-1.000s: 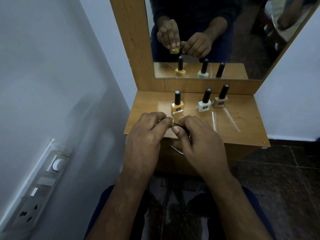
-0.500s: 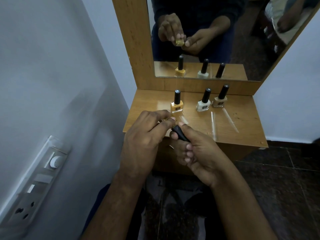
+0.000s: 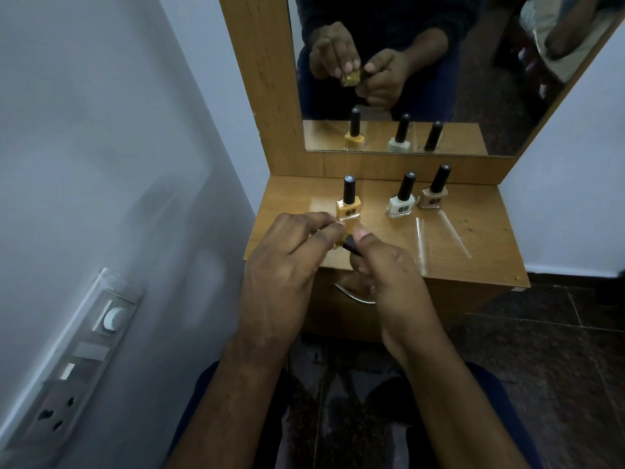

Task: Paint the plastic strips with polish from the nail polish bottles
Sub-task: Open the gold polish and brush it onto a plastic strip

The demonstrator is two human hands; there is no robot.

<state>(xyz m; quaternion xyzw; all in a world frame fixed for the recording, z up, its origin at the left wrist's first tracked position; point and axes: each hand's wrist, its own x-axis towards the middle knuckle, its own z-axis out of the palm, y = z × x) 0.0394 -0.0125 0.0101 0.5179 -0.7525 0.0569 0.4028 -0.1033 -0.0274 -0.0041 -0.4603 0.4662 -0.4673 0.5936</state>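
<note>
Head view: a small yellow bottle [image 3: 338, 243] is pinched in the left hand [image 3: 282, 265] over the tabletop [image 3: 473, 262] edge — its black cap [image 3: 453, 248] is gripped by the right hand [image 3: 389, 275]. Two clear strips [image 3: 439, 236] lie near three standing bottles [image 3: 400, 201].

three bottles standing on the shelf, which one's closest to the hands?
The yellow bottle, leftmost of the three, stands right behind the left hand. The white bottle and the beige bottle stand farther right, near the clear strips.
</note>
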